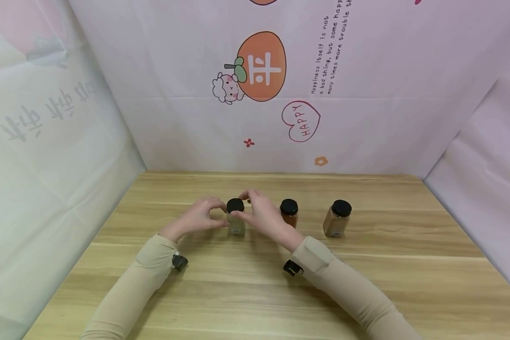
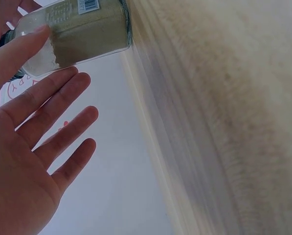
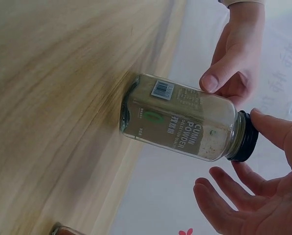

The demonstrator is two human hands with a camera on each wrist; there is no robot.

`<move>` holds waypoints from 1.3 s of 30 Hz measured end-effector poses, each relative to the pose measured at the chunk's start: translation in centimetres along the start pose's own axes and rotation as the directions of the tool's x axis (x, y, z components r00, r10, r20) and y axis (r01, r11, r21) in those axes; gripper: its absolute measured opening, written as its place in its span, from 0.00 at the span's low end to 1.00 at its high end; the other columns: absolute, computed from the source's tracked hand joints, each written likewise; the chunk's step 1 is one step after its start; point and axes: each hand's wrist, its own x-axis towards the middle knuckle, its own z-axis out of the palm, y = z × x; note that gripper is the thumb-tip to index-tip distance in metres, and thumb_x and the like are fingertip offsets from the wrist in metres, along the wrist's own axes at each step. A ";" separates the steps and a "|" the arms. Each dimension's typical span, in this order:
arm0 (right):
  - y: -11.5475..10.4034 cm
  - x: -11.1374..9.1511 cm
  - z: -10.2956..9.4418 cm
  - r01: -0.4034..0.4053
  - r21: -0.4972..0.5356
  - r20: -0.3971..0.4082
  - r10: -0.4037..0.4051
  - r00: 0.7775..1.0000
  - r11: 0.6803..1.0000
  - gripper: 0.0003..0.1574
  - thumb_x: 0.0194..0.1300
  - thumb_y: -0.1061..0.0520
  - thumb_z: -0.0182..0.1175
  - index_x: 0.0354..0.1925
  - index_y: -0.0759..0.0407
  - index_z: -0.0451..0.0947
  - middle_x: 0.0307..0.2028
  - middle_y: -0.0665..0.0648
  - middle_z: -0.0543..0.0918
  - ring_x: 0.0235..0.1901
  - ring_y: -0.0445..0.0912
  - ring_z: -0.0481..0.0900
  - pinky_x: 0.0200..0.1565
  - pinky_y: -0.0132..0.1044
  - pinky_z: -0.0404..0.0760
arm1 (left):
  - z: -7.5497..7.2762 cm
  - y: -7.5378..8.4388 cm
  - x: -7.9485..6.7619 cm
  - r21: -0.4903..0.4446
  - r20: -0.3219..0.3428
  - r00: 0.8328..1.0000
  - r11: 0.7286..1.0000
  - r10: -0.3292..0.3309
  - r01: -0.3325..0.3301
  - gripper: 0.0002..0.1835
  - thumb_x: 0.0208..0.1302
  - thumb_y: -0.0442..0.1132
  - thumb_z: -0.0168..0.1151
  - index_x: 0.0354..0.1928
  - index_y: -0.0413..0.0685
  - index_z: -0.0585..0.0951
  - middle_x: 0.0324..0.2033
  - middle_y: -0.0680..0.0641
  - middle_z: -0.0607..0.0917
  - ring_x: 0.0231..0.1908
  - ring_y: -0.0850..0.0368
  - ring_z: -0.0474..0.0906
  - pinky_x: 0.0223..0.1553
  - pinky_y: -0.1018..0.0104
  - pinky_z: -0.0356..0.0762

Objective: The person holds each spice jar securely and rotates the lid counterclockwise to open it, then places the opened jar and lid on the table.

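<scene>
A clear jar of cumin powder [image 1: 236, 227] with a black lid [image 3: 247, 137] stands upright on the wooden table. Its printed label and barcode face the right wrist camera. My left hand [image 1: 199, 215] is at the jar's left side. In the left wrist view its fingers [image 2: 62, 105] are spread and nearly straight, with the thumb overlapping the glass; firm contact cannot be told. From the right, my right hand [image 1: 267, 218] pinches the lid's edge between thumb and index finger, while its other fingers [image 3: 221, 205] stay loosely bent away from the glass.
A jar of reddish-brown powder [image 1: 289, 217] stands just beyond my right wrist, partly hidden by it. Farther right is a jar of light brown powder [image 1: 335, 224]. Printed white cloth [image 1: 187, 137] rises behind the table [image 1: 238, 293] and along both sides.
</scene>
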 end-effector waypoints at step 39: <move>0.4 0.6 -1.4 0.048 0.109 0.183 -0.067 0.981 0.993 0.33 0.66 0.50 0.59 0.65 0.59 0.65 0.60 0.60 0.73 0.58 0.56 0.73 0.55 0.47 0.76 | -0.2 0.2 0.0 0.018 -0.004 1.000 1.000 0.017 -0.017 0.17 0.53 0.48 0.70 0.43 0.49 0.83 0.41 0.51 0.85 0.48 0.49 0.79 0.53 0.51 0.73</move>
